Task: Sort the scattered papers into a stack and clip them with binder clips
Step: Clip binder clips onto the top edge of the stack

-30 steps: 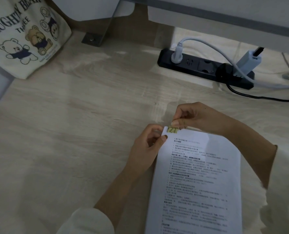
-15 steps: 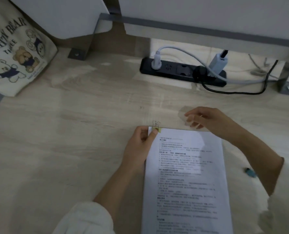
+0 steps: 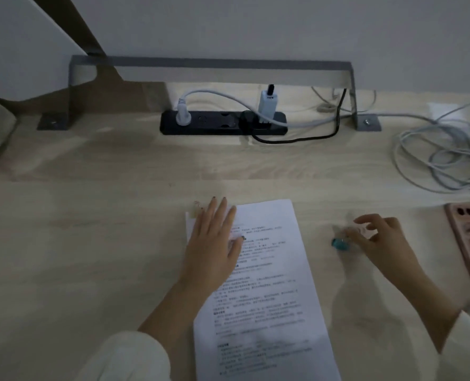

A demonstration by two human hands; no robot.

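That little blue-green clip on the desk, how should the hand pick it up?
The small teal binder clip lies loose on the pale wooden desk, just left of the right hand. It is blurred, so its handles cannot be made out. Probably best to come from above and pinch its two sides between thumb and fingers.

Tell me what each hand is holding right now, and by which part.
Left hand grips nothing; it lies flat on the paper stack. Right hand reaches at a teal clip; blur hides any grip.
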